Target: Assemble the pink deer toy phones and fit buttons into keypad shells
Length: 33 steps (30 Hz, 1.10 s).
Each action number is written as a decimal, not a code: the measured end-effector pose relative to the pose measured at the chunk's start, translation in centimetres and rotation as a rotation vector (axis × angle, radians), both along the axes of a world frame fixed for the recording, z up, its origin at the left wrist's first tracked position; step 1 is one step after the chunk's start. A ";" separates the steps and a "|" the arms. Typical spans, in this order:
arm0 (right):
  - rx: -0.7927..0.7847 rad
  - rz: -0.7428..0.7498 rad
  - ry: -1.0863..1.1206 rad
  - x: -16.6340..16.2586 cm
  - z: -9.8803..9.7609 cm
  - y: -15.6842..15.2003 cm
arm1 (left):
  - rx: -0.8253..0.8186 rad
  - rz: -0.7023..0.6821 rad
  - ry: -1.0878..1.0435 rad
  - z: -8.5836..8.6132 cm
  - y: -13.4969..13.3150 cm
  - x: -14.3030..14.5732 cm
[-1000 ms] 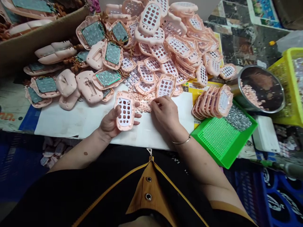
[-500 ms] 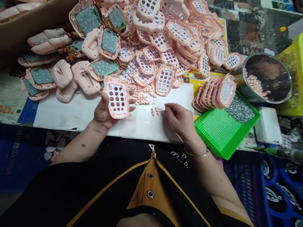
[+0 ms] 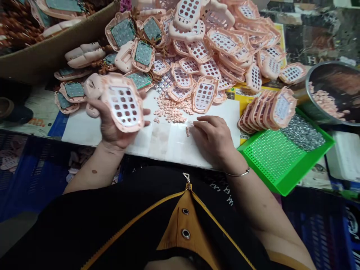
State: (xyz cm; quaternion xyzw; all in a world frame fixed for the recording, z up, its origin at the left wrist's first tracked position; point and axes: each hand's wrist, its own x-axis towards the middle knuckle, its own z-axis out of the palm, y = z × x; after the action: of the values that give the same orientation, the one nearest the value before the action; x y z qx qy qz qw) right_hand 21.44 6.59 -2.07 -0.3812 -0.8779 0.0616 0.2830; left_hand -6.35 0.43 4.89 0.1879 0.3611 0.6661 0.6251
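My left hand point(image 3: 111, 127) grips a pink toy-phone cover point(image 3: 123, 106) with rows of button holes, lifted above the white sheet point(image 3: 160, 140) and tilted. My right hand point(image 3: 215, 138) rests palm down on the sheet, fingers curled over small pink buttons point(image 3: 187, 131); what the fingertips pinch is hidden. A loose heap of the same small buttons point(image 3: 172, 108) lies just beyond, between both hands.
A large pile of pink covers point(image 3: 222, 45) fills the back; covers with green circuit pads point(image 3: 135, 48) lie left. A stacked row of covers point(image 3: 267, 110) leans on a green tray point(image 3: 270, 157) holding screws point(image 3: 302, 135). A steel bowl point(image 3: 333, 92) sits right, a cardboard box point(image 3: 56, 41) back left.
My left hand raised the cover and carried it leftward, away from the button heap. My right hand drew back from the heap toward me and settled on the sheet.
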 end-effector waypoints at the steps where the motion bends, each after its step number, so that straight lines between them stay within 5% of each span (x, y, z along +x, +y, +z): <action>1: 0.000 -0.032 0.080 -0.4 0.5 -0.4 | -0.010 -0.060 0.004 -0.8 -0.1 0.9; 6: 0.032 0.114 0.291 -3.0 3.2 -3.7 | -0.080 -0.326 -0.028 -4.1 -0.2 5.2; 12: 0.272 0.139 0.277 -4.4 3.6 -5.4 | -0.048 -0.459 -0.027 -4.8 -0.4 6.3; 23: 0.227 0.282 0.122 -4.8 2.7 -6.0 | -0.071 -0.487 -0.070 -5.7 -0.5 5.8; 33: 0.274 0.216 0.110 -5.8 2.0 -6.0 | -0.077 -0.461 -0.090 -5.2 0.0 5.6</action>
State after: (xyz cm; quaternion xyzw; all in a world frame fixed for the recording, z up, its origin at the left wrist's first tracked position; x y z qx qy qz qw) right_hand 15.64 0.62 -0.07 -0.2386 -0.8972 -0.0080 0.3716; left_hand -0.70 0.39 -0.27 0.2114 0.3053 0.4992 0.7828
